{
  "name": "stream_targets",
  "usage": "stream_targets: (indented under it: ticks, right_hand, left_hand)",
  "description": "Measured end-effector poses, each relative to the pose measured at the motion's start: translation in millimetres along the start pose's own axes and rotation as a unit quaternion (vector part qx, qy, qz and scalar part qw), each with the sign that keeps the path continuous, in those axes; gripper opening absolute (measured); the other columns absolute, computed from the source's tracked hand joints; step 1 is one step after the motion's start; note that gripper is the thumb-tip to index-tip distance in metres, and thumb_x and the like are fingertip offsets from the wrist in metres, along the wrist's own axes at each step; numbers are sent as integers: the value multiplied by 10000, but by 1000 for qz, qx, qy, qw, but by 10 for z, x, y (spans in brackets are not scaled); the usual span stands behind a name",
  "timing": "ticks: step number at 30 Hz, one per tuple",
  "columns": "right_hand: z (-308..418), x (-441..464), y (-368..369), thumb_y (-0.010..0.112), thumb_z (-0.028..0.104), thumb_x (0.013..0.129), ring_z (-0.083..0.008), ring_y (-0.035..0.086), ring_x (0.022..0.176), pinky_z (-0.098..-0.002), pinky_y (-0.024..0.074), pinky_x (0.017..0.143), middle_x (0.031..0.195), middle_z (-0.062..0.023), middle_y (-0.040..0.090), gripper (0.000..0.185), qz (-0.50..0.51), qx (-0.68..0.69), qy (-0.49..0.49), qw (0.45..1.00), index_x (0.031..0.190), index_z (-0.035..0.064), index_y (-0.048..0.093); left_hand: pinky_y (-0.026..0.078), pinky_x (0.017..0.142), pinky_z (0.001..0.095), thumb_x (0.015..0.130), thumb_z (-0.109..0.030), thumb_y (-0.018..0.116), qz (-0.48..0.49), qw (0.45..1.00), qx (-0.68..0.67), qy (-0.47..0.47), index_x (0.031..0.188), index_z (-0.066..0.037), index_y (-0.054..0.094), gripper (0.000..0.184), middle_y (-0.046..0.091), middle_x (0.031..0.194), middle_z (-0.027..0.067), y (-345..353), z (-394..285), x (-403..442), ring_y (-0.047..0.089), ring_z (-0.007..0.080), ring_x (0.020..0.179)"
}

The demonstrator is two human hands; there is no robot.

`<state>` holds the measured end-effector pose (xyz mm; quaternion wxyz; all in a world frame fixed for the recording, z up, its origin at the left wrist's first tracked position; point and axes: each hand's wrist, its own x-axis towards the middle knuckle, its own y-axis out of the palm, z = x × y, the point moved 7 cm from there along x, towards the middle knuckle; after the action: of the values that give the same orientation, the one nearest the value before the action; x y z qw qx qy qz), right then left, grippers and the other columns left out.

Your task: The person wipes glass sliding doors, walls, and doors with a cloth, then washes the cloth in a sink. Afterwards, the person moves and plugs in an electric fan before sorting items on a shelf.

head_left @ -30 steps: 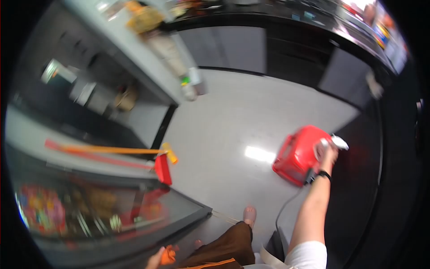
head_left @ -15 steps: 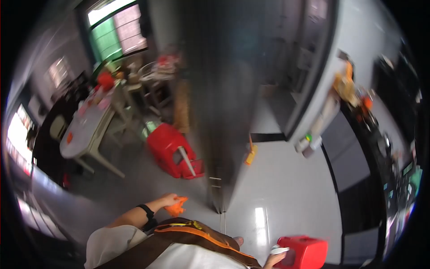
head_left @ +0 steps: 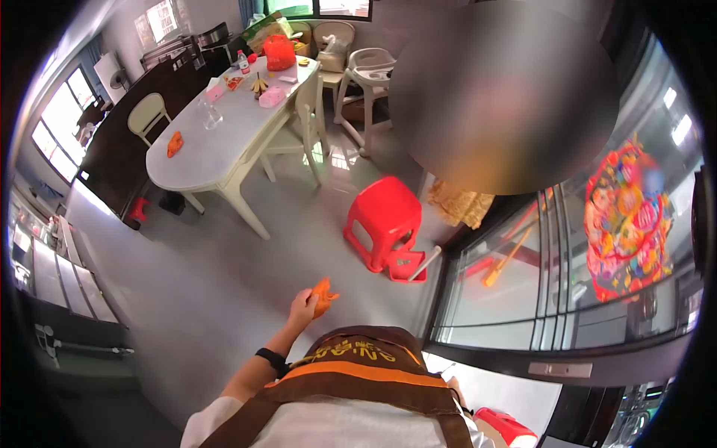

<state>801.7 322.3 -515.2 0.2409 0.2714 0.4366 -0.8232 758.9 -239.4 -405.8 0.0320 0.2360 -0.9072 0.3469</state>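
My left hand is closed round a crumpled orange cloth, held out over the grey floor in front of the brown apron. My right hand shows only in part beside the apron's right edge; its fingers are too hidden to read. Just below and right of it is a red plastic object, cut off by the frame's bottom. Another orange cloth lies on the near end of the white table.
A red stool stands ahead, with a red dustpan against it. White chairs and a high chair flank the table. A dark-framed glass door is on the right. A blurred dark round shape blocks the upper right.
The view has swung left from the kitchen floor to the dining area. My left hand still holds the orange cloth. My right hand and the red object beside it have become largely hidden.
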Motion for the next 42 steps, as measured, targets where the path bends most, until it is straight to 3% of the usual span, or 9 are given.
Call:
stream_targets:
  ticks: [2, 8, 12, 17, 20, 22, 24, 32, 42]
  right_hand:
    - [493, 306, -117, 694, 296, 763, -301, 605, 971, -399, 478, 846, 1055, -163, 625, 404, 46, -10, 10, 999, 1090, 70, 621]
    - [2138, 1547, -539, 714, 281, 740, -279, 646, 902, -365, 496, 783, 981, -101, 677, 341, 36, -62, -166, 983, 1045, 139, 658]
    - [3677, 2239, -1005, 566, 278, 818, -317, 630, 941, -388, 484, 805, 997, -152, 664, 310, -12, -24, -288, 957, 1040, 78, 645]
    - [5515, 2985, -1537, 727, 116, 706, -221, 629, 911, -337, 483, 817, 970, -101, 656, 360, 15, 74, -380, 922, 1045, 64, 619]
    - [6475, 3157, -1857, 707, 137, 750, -244, 567, 1102, -360, 419, 965, 1152, -126, 608, 493, 6, 15, -385, 923, 1193, 23, 522]
    - [6810, 3504, -1950, 707, 174, 756, -256, 553, 1137, -364, 407, 983, 1192, -131, 593, 479, 29, 40, -391, 919, 1196, 65, 552]
    - [7209, 3631, -2177, 671, 118, 776, -229, 572, 1089, -362, 421, 961, 1155, -100, 609, 395, 3, 76, -365, 928, 1158, 82, 576]
    - [7715, 4179, -2514, 605, -15, 722, -204, 606, 882, -339, 484, 821, 924, -68, 610, 351, -171, 305, -343, 872, 1055, 57, 521]
    - [7434, 4668, -3183, 682, 31, 772, -96, 561, 855, -275, 491, 777, 1004, -20, 582, 509, -353, 434, -160, 813, 1234, 60, 469]
  left_hand:
    - [439, 728, 307, 911, -169, 530, 15, 967, -196, -160, 985, -1, 562, 186, 576, 855, 102, -90, 263, 279, 536, 173, 816]
    - [442, 751, 281, 916, -135, 532, -62, 929, -310, -195, 1021, -6, 535, 166, 567, 887, 55, -165, 691, 1477, 512, 120, 806]
    - [450, 775, 272, 876, -124, 588, -11, 933, -297, -204, 1023, 11, 520, 212, 574, 903, 47, -320, 935, 2330, 524, 107, 844]
    - [458, 773, 274, 806, -58, 583, 15, 937, -268, -223, 1041, 2, 527, 249, 585, 923, 43, -817, 1160, 3422, 548, 121, 853]
    - [485, 749, 295, 723, 7, 554, 31, 973, -92, -211, 1041, 14, 547, 318, 602, 923, 45, -929, 1556, 3960, 576, 136, 827]
    - [514, 690, 292, 724, 55, 452, -61, 930, -271, -240, 1052, 9, 574, 353, 621, 917, 73, -1024, 1549, 4335, 610, 156, 842]
    - [526, 711, 319, 812, 3, 463, 25, 866, -392, -311, 1093, 1, 546, 293, 613, 1011, 98, -958, 1625, 4751, 628, 210, 887]
    - [509, 796, 396, 948, -124, 481, 218, 755, -507, -354, 1200, -21, 480, 273, 584, 1125, 98, -424, 2099, 6488, 609, 246, 970]
    - [450, 925, 519, 932, -85, 492, 423, 644, -565, -296, 1277, -18, 416, 359, 501, 1272, 114, 753, 1015, 8266, 505, 309, 1178]
